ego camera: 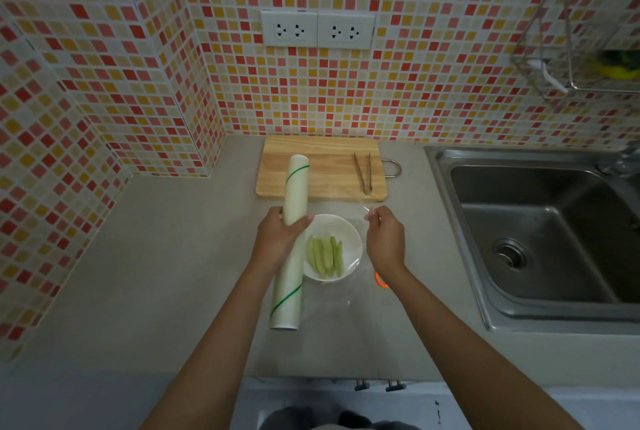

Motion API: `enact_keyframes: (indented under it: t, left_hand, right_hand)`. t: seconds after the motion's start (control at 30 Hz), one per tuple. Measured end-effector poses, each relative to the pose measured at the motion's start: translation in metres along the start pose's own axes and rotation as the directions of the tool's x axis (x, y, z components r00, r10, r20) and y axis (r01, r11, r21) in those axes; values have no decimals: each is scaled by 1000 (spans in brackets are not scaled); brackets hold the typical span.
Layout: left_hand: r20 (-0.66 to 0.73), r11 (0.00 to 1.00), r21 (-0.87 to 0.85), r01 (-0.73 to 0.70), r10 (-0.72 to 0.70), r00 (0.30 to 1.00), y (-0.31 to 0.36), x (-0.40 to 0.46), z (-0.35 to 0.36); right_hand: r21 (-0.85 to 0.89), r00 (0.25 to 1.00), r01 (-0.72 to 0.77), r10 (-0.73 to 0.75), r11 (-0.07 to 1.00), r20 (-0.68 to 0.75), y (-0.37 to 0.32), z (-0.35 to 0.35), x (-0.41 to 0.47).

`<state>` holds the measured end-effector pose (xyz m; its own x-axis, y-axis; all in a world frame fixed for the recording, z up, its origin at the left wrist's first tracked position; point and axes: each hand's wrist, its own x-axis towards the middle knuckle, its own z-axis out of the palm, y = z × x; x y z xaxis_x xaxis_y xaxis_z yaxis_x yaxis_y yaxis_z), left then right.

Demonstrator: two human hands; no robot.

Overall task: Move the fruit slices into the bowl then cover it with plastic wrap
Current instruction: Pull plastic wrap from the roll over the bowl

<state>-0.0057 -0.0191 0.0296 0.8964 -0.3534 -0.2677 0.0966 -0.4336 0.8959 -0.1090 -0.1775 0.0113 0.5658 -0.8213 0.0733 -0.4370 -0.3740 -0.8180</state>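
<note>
L fingers (277, 221) grip wrap roll (294, 187); R fingers (372, 216) pinch film over bowl (349, 232).

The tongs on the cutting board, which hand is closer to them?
Right. The right hand pinches plastic wrap just below the tongs; the left hand holds the roll farther to the left.

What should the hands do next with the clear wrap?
Probably pull the wrap tight and lower it onto the bowl. The fruit slices are already inside, the left hand grips the roll, and the right hand pinches the sheet's edge across the bowl.
</note>
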Motion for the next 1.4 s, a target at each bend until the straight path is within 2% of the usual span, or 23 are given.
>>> enact_keyframes:
  t: [0.1, 0.23, 0.37, 0.5, 0.67, 1.17, 1.4]
  left_hand:
    - [-5, 999, 27, 22, -22, 1000, -2, 5, -2]
    - [29, 993, -64, 95, -94, 995, -3, 6, -3]
    - [48, 992, -71, 106, -103, 993, -2, 3, -7]
    - [-49, 996, -79, 36, -40, 998, -7, 8, -11]
    - [9, 991, -105, 79, -79, 997, -10, 10, -8]
    - [-22, 999, -28, -41, 40, 999, -32, 9, -6]
    - [-39, 999, -42, 4, -6, 999, -38, 10, -8]
  right_hand:
    - [-10, 1000, 2, -2, 1000, 8, 3, -1, 2]
    - [-6, 999, -36, 36, 999, 24, 8, -2, 5]
    - [5, 999, -36, 35, 999, 25, 11, -2, 5]
    - [12, 999, -49, 49, 999, 24, 15, -4, 7]
    - [11, 997, -70, 70, 997, 42, 21, -5, 10]
    - [17, 992, -108, 107, 994, 63, 40, 3, 10]
    - [-14, 996, -69, 70, 997, 53, 39, 6, 15]
